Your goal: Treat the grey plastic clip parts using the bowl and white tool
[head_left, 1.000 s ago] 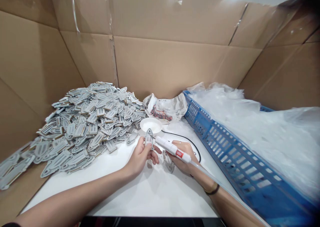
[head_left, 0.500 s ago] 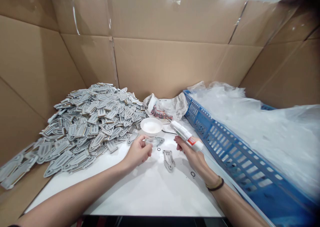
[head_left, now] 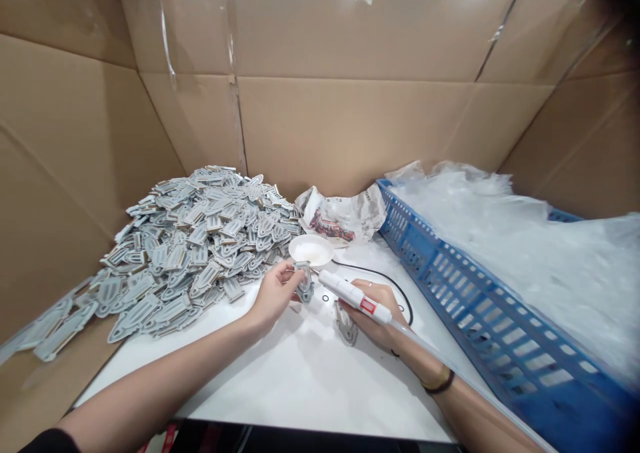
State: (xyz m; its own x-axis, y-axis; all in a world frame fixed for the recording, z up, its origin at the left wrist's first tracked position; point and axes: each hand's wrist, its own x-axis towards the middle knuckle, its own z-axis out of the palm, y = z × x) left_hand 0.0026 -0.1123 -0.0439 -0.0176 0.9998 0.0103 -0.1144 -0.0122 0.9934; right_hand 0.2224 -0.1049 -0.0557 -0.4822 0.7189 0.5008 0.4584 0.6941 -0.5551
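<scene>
My left hand (head_left: 273, 296) pinches a slotted grey part (head_left: 305, 285) between thumb and fingers, holding it tilted above the table. My right hand (head_left: 385, 313) is closed round a white pen-shaped tool (head_left: 350, 294) with a red label. Its thin tip points left and reaches the held part; whether it touches cannot be told. Below the tool a second grey part (head_left: 346, 328) lies on the white table (head_left: 295, 386), partly covered by my right hand. A white dish (head_left: 311, 248) sits just behind the held part.
A large heap of similar grey parts (head_left: 200, 240) fills the left side. At the right stands a blue crate (head_left: 465, 286) with clear plastic bags (head_left: 530, 260). Crumpled printed paper (head_left: 340, 216) lies at the back, near a black cable (head_left: 395, 283). Cardboard walls (head_left: 360, 120) surround the table.
My left hand has turned the grey part more upright. My right hand has brought the tool down and left, so its tip is now at that part.
</scene>
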